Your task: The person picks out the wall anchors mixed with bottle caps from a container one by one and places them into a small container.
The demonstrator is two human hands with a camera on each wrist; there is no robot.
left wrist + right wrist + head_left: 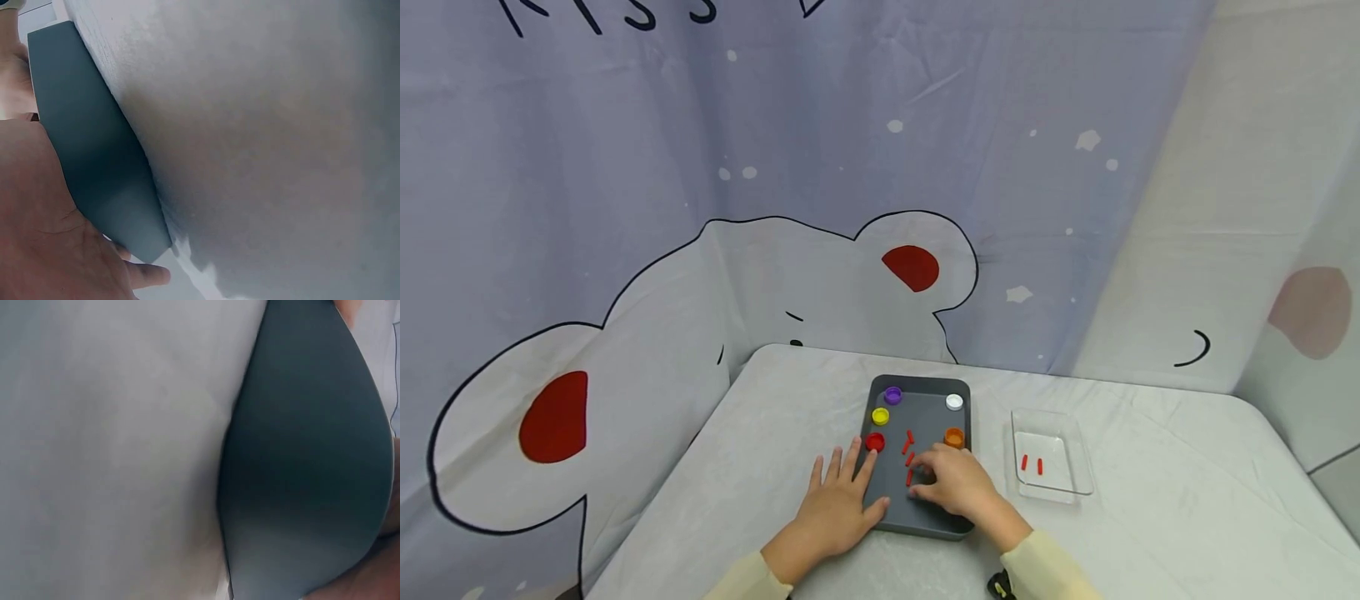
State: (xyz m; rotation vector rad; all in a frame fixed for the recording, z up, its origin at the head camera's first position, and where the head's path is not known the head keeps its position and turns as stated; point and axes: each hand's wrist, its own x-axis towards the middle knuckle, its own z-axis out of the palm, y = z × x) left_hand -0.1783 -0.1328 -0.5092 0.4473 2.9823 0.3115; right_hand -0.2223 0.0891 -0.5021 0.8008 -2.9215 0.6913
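A dark grey tray [925, 518] lies on the table under both hands. My left hand [838, 508] has its fingers spread at the tray's left edge, fingertips close to a red cap [875, 442]. In the left wrist view the palm [50, 219] is beside the tray's outer wall [100, 144]. My right hand [958, 482] is over the tray, its thumb and index finger bent but apart around a small red stick [909, 477]. Several more red sticks [910, 437] lie scattered on the tray floor. The right wrist view shows mainly the tray wall [306, 444].
Inside the tray are a yellow cap [880, 416], a purple cap [892, 395], a white cap [954, 402] and an orange cap [954, 437]. To the right stands a clear plastic box [1075, 487] with two red sticks [1040, 467]. A printed curtain [850, 125] hangs behind the table.
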